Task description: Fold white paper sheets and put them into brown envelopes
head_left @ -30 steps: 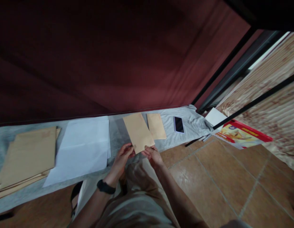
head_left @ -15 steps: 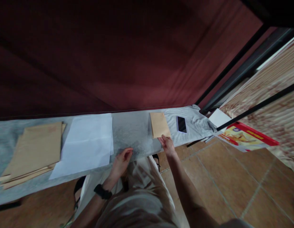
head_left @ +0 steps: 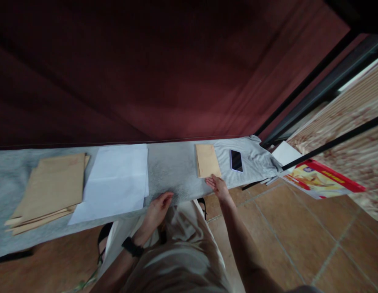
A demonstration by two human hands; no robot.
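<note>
My right hand (head_left: 217, 186) is at the near edge of a small stack of tan paper envelopes (head_left: 208, 161), its fingers stretched out and its fingertips touching that edge. The envelopes lie flat on a narrow grey cloth-covered table (head_left: 173, 162). Near the table's front edge, my left hand (head_left: 161, 206) is loosely closed, fingers curled together, with nothing visible in it. White paper sheets (head_left: 115, 179) lie to the left of it, beside a pile of larger brown envelopes (head_left: 56, 185). A dark-screened phone (head_left: 236, 160) rests to the right of the small envelopes.
A dark red curtain (head_left: 164, 93) hangs along the table's back edge. To the right stand black metal bars (head_left: 332, 144). Past the table's right end lie a red and yellow printed box (head_left: 326, 179) and a white sheet (head_left: 286, 153), above a tiled floor.
My right hand has loosened its pinch on the small envelopes, its fingers now straighter at their near edge. My left hand has barely moved. The whole view has shifted slightly.
</note>
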